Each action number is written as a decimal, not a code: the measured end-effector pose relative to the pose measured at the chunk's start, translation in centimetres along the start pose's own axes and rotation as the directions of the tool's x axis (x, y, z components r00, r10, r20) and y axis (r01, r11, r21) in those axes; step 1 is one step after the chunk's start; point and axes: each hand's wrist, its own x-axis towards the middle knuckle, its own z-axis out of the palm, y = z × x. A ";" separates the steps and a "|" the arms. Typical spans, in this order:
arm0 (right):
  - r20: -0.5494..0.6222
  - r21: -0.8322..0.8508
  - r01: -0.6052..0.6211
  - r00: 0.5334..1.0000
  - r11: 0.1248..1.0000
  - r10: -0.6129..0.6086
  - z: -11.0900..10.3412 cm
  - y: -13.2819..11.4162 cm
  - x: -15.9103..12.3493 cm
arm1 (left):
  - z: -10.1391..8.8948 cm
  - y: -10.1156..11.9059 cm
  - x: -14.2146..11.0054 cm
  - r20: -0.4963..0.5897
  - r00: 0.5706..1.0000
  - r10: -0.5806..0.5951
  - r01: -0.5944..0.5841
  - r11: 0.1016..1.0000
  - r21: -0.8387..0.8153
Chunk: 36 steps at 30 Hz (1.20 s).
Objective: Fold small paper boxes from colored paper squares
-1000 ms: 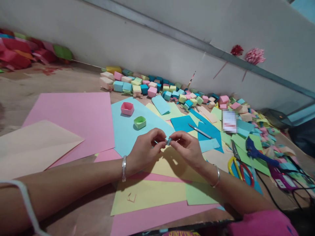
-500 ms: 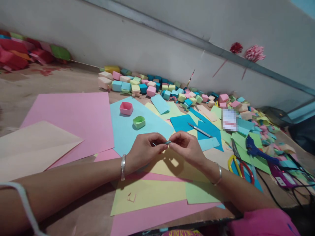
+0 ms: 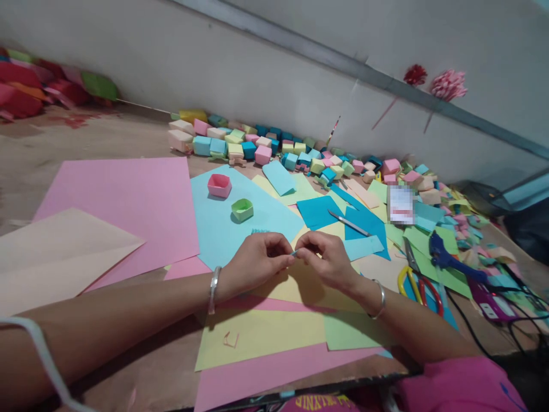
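Observation:
Both hands meet over the middle of the paper-covered table. My left hand (image 3: pixel 263 257) and my right hand (image 3: pixel 323 257) each pinch a small blue paper strip (image 3: pixel 294 252), most of it hidden by the fingers. Beyond my left hand, a short row of teal paper bits (image 3: pixel 261 232) lies on a light blue sheet (image 3: pixel 214 229). Farther up that sheet stand a pink open paper box (image 3: pixel 219 186) and a green open paper box (image 3: pixel 242 210). Yellow paper (image 3: pixel 266 337) lies under and in front of the hands.
Right of my hands lie a craft knife (image 3: pixel 349 222), scissors (image 3: pixel 420 286) and a blue glue gun (image 3: pixel 454 263) with cables near it. Many small paper boxes (image 3: pixel 257 146) line the wall. Large pink paper (image 3: pixel 128 206) and cream paper (image 3: pixel 64 257) spread at left.
My fingers have shifted slightly around the strip, with less of its length showing. The row of teal bits beyond my left hand is now more visible. The view has moved a little.

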 end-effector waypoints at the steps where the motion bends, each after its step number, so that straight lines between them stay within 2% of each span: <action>1: -0.006 0.000 -0.003 1.000 1.000 0.003 0.0 0.0 0.0 | 0.0 -0.1 0.0 0.014 1.000 0.004 -0.004 1.000 0.006; 3: -0.034 -0.005 0.005 0.999 1.000 -0.006 -0.1 0.1 0.0 | 0.1 -0.2 0.0 0.014 1.000 0.028 -0.029 0.999 0.025; 6: -0.064 0.037 0.012 0.998 0.999 -0.009 -0.2 0.3 0.0 | 0.1 -0.4 0.0 -0.065 0.992 0.110 -0.102 0.988 0.117; 9: -0.083 0.158 0.027 0.996 0.987 -0.014 0.0 0.5 0.1 | -0.2 -0.5 0.0 -0.150 0.958 0.245 -0.200 0.944 0.263; 12: -0.096 0.259 -0.007 0.995 0.966 0.033 0.4 0.6 0.2 | -0.4 -0.6 0.1 -0.152 0.923 0.353 -0.277 0.885 0.374; 15: -0.099 0.264 -0.066 0.991 0.962 0.095 0.7 0.6 0.1 | -0.5 -0.7 0.1 -0.129 0.919 0.372 -0.296 0.869 0.396; 19: -0.106 0.262 -0.075 0.989 0.962 0.105 0.7 0.4 0.0 | -0.4 -0.7 0.1 -0.132 0.933 0.335 -0.280 0.905 0.322; 22: -0.054 0.361 -0.138 0.984 0.922 0.169 0.5 0.3 0.3 | -0.4 -0.5 0.0 -0.124 0.959 0.255 -0.229 0.954 0.195; 25: 0.036 0.482 -0.240 0.966 0.842 0.255 0.3 0.5 0.6 | -0.4 -0.5 0.1 -0.060 0.995 0.075 -0.079 0.995 -0.065; 27: 0.077 0.536 -0.286 0.953 0.794 0.292 0.4 0.8 0.6 | -0.5 -0.5 0.2 0.020 0.999 -0.035 0.039 0.967 -0.252; 29: 0.104 0.578 -0.316 0.943 0.752 0.317 0.4 1.1 0.6 | -0.5 -0.6 0.3 0.080 0.993 -0.091 0.114 0.922 -0.370; 32: 0.127 0.606 -0.341 0.934 0.719 0.335 0.5 1.5 0.6 | -0.5 -0.6 0.4 0.102 0.988 -0.115 0.148 0.891 -0.429; 36: 0.138 0.604 -0.360 0.926 0.711 0.352 0.5 1.5 0.5 | -0.5 -0.4 0.4 0.090 0.987 -0.133 0.158 0.907 -0.390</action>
